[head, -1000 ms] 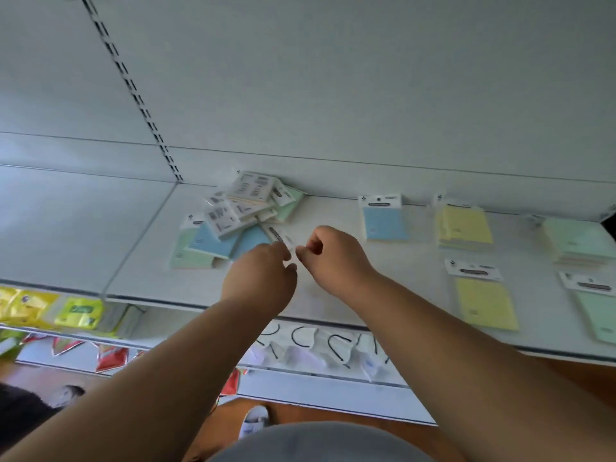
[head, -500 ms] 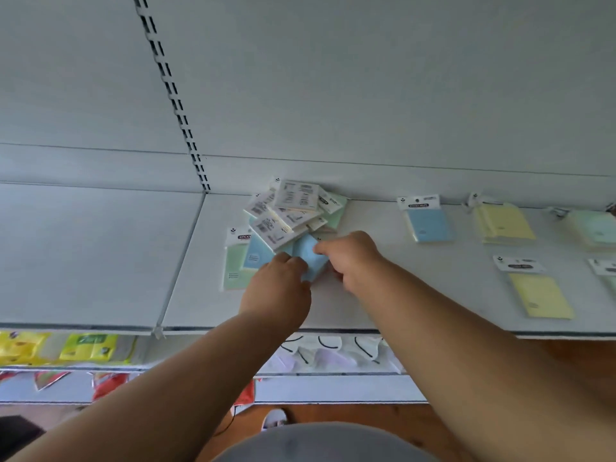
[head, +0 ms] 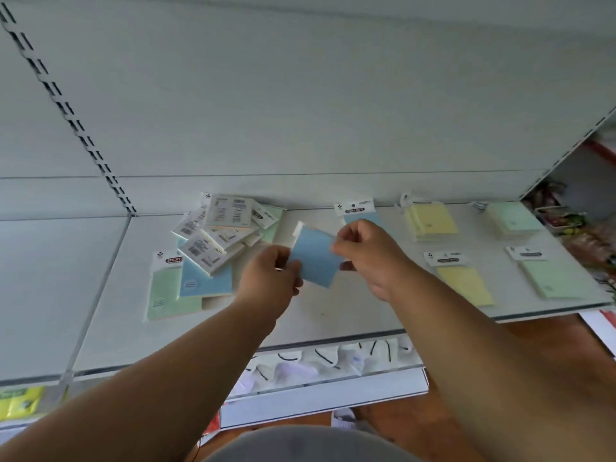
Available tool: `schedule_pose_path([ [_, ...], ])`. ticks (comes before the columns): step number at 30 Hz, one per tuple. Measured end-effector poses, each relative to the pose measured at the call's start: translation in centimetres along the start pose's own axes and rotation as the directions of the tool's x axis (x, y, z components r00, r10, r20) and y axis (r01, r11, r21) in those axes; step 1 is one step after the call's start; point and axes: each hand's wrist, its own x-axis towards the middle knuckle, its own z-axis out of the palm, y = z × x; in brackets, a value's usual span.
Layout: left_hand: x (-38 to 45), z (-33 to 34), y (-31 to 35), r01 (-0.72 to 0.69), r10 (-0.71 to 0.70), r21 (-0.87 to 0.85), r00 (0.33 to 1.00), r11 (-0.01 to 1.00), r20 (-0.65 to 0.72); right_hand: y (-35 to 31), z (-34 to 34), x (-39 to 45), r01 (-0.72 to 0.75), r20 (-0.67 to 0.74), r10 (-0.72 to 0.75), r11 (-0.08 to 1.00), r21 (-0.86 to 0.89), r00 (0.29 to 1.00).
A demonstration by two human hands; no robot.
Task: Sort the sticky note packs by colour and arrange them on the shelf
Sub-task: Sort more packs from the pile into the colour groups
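Blue pack (head: 315, 256) is held above the shelf (head: 333, 315), tilted, its white header pointing to 11 o'clock. The left hand (head: 266, 278) pinches its lower left edge with curled fingers; the right hand (head: 366, 253) pinches its right edge, thumb and fingers closed on it. Both forearms reach in from 6 o'clock.

At 9 o'clock from the held pack lies the pile (head: 220, 235), a loose heap of packs, several face down showing barcodes, with a green pack (head: 166, 295) and another blue one (head: 206, 278) at its near side.

At 1 o'clock, partly hidden behind the right hand, a blue pack lies flat by the back wall (head: 355, 210). At 3 o'clock come yellow packs, one stack far (head: 430, 221) and one pack near (head: 463, 281), then green ones far (head: 513, 220) and near (head: 550, 278).
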Motion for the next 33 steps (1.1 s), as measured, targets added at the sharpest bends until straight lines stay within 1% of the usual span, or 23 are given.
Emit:
schedule_pose_path([
  [2,0.5,2.2,1.0,0.052,-0.051,-0.158,0.999,0.986,0.007,0.7,-2.2,0.8,-0.104,-0.073,0.108,0.993,0.061,0.991],
  [4,1.1,4.5,1.7,0.068,-0.061,-0.174,0.997,0.982,0.044,1.1,-4.2,1.6,-0.205,-0.023,0.212,0.963,0.172,0.977],
  [5,1.3,5.6,2.0,0.072,-0.061,-0.151,0.995,0.986,0.073,1.2,-5.1,2.1,-0.202,0.001,0.206,0.956,0.213,0.978],
  [6,1.5,6.6,2.3,0.078,-0.068,-0.115,0.994,0.99,0.09,1.3,-6.1,2.8,-0.168,0.005,0.172,0.96,0.225,0.985],
  [8,2.3,8.6,2.6,0.079,-0.079,-0.007,0.995,0.997,0.053,1.3,-7.7,4.6,-0.075,-0.023,0.08,0.978,0.194,0.997],
  [9,2.8,9.4,2.8,0.063,-0.063,0.057,0.998,0.996,0.007,1.3,-8.4,5.6,-0.034,-0.034,0.04,0.987,0.156,0.999],
  [11,4.0,10.7,3.3,-0.008,0.023,0.204,0.997,0.979,-0.072,1.3,-9.3,7.9,0.025,-0.056,-0.023,0.999,0.021,0.998],
  [13,4.8,11.8,3.7,-0.073,0.109,0.345,0.99,0.936,-0.086,1.2,-9.8,10.0,0.085,-0.076,-0.105,0.969,-0.23,0.992],
  [15,5.4,12.5,3.9,-0.095,0.154,0.458,0.984,0.884,-0.094,0.9,-10.1,11.7,0.129,-0.041,-0.17,0.865,-0.485,0.985],
  [16,5.7,12.7,3.9,-0.098,0.171,0.497,0.98,0.862,-0.103,0.6,-10.0,12.3,0.145,-0.015,-0.186,0.809,-0.569,0.982],
  [18,6.2,13.1,3.9,-0.083,0.175,0.547,0.978,0.833,-0.118,0.3,-9.7,13.3,0.175,0.034,-0.208,0.713,-0.679,0.978],
  [21,6.7,13.6,3.7,-0.056,0.15,0.634,0.984,0.771,-0.095,0.9,-9.0,14.2,0.204,0.067,-0.238,0.615,-0.762,0.969],
  [23,6.9,13.7,3.6,-0.05,0.142,0.672,0.986,0.739,-0.083,1.4,-8.7,14.2,0.192,0.046,-0.249,0.601,-0.776,0.967],
  [26,6.7,13.5,3.6,-0.039,0.135,0.685,0.987,0.728,-0.088,1.6,-8.5,13.5,0.168,-0.01,-0.302,0.559,-0.812,0.953],
  [29,6.0,12.8,3.6,-0.076,0.19,0.666,0.976,0.743,-0.101,1.7,-7.8,12.5,0.222,-0.007,-0.422,0.491,-0.842,0.907],
  [33,4.4,10.6,3.2,-0.134,0.236,0.645,0.969,0.752,-0.073,1.4,-5.9,10.1,0.362,0.112,-0.458,0.506,-0.783,0.882],
])
